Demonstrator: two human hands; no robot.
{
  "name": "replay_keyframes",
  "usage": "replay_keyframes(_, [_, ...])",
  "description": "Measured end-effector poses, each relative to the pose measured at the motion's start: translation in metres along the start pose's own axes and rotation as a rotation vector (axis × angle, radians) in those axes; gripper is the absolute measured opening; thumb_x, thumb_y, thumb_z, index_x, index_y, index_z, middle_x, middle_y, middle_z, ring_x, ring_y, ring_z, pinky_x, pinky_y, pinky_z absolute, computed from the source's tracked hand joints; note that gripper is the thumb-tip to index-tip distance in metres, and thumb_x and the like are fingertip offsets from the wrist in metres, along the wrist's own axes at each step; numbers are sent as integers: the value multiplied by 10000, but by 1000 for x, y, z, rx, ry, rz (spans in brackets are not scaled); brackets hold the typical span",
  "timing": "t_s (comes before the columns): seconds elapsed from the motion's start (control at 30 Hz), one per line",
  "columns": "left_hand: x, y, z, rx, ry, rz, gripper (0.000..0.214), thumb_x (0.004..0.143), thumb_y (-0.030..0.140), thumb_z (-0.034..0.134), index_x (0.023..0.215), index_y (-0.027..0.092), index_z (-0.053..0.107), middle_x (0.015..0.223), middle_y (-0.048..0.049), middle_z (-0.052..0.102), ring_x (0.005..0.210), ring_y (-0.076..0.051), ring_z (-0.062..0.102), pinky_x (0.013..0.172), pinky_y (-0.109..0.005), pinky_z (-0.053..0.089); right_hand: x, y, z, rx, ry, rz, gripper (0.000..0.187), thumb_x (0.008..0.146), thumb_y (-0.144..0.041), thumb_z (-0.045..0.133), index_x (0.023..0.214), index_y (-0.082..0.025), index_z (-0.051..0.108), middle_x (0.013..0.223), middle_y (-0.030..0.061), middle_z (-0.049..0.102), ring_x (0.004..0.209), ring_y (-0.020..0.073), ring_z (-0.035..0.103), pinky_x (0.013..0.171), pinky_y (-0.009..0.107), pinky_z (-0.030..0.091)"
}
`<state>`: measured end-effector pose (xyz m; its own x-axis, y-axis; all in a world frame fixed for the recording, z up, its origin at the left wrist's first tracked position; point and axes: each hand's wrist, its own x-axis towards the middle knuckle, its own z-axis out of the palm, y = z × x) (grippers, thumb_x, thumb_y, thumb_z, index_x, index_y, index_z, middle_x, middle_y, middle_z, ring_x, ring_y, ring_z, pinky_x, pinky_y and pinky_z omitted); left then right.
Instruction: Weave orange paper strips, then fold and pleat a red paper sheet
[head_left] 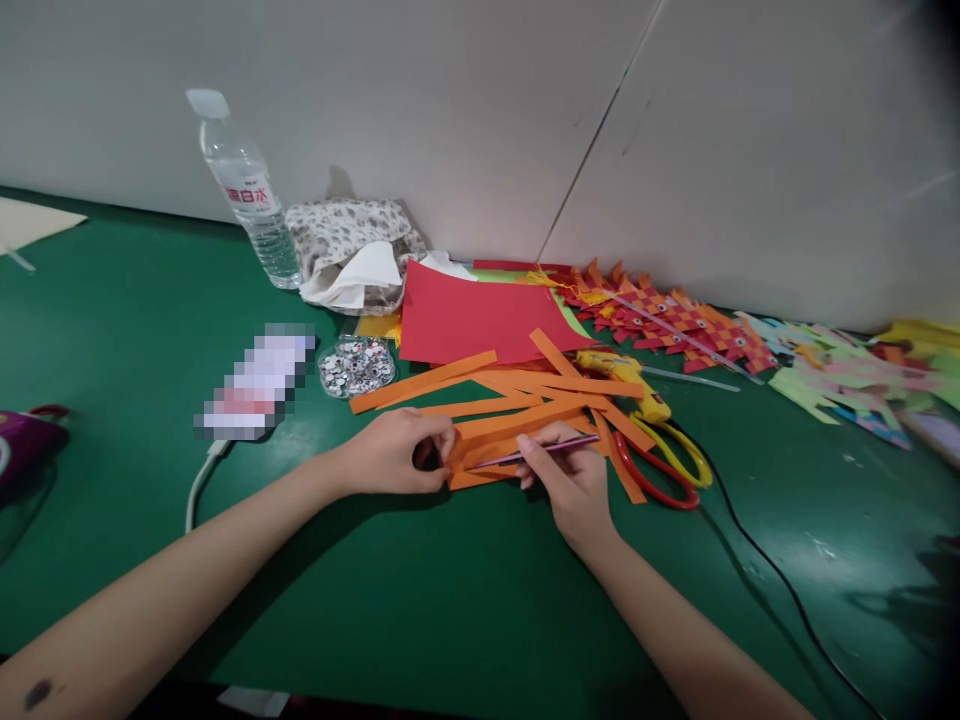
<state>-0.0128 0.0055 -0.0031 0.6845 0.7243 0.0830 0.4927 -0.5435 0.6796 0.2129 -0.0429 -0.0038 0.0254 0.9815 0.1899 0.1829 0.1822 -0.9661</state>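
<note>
My left hand (401, 450) pinches the left end of an orange paper piece (487, 440) between thumb and fingers. In my right hand (570, 480) is a slim pinkish-purple pen-like tool (577, 442), its thin tip pointing left over the orange paper. The exact kind of tool is too small to tell. Several loose orange paper strips (427, 380) lie crossed just beyond both hands. To the right of the strips are scissors with red and yellow handles (660, 480), their blades hidden. A yellow glue gun (630, 380) lies behind these scissors.
Behind the strips are red paper (480, 315), woven red-orange paper pieces (660, 315) and pastel paper pieces (840, 370). A packet of googly eyes (356, 367), a blurred phone (259, 385), a water bottle (251, 195) and a patterned pouch (349, 225) stand left. A black cord (765, 560) runs right.
</note>
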Motion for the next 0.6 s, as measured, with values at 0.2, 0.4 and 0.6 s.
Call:
replay_keyframes(0.2, [-1, 1, -1, -21, 10, 11, 146, 751, 258, 635, 800, 201, 511, 687, 49, 564, 599, -94, 541, 589, -213, 398, 1, -2, 0, -11, -8, 0, 232, 845, -334, 625, 673, -188, 566, 525, -24, 583, 435, 100, 557, 453, 216, 454])
replay_keyframes(0.4, [-1, 0, -3, -80, 13, 22, 176, 849, 261, 552, 1017, 218, 525, 784, 21, 594, 617, -98, 560, 567, -215, 415, 0, 0, -1, -33, -12, -31, 243, 853, -312, 616, 653, -187, 557, 529, -26, 567, 438, 96, 547, 462, 219, 439])
replay_keyframes(0.6, [-2, -2, -1, -103, 45, -16, 279, 816, 250, 581, 1071, 212, 475, 764, 25, 563, 618, -109, 554, 550, -222, 427, 0, -2, 1, -5, 25, -51, 227, 852, -286, 617, 655, -189, 561, 529, -31, 564, 433, 89, 545, 448, 206, 442])
